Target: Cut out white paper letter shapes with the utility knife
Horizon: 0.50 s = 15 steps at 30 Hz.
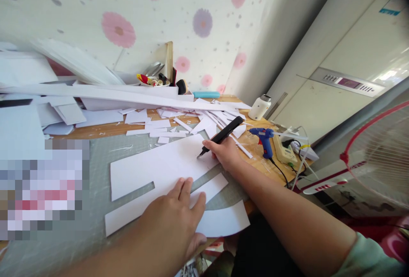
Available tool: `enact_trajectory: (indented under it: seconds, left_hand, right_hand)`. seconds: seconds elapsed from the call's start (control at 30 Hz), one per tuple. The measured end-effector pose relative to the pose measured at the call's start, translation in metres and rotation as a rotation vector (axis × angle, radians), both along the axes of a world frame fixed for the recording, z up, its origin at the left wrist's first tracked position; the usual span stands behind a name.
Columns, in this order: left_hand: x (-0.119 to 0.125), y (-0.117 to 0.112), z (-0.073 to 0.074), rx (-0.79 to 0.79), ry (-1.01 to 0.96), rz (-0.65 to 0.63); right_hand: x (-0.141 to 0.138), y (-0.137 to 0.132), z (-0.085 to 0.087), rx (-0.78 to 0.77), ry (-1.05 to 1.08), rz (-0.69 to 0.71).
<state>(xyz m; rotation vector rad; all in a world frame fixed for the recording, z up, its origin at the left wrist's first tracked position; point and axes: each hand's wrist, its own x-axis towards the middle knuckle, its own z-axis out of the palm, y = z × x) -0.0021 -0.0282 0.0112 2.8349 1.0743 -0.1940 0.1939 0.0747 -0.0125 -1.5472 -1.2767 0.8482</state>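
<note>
A large white foam board [153, 167] with cut slots lies on a grey cutting mat [96, 157]. My left hand [174, 215] lies flat on the board's near strip, fingers stretched out and together, pressing it down. My right hand [225, 152] is closed round a black utility knife [220, 136]. The knife's tip touches the board's right edge. A curved white offcut [223, 221] lies just right of my left hand at the table's front edge.
Many white board scraps [179, 123] cover the wooden table behind the mat. A blue glue gun [263, 138], a power strip [284, 149] and a white jar [259, 106] stand at the right. A red fan [380, 157] is beyond the table's right edge.
</note>
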Motion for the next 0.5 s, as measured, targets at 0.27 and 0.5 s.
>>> enact_trajectory:
  seconds: [0.27, 0.5]
  left_hand:
    - [-0.002, 0.002, 0.000, 0.025, -0.009, -0.023]
    - [-0.001, 0.002, 0.001, 0.021, 0.010, -0.030]
  right_hand:
    - [0.017, 0.007, 0.000, 0.023, -0.082, -0.027]
    - [0.035, 0.011, 0.006, 0.085, -0.204, -0.035]
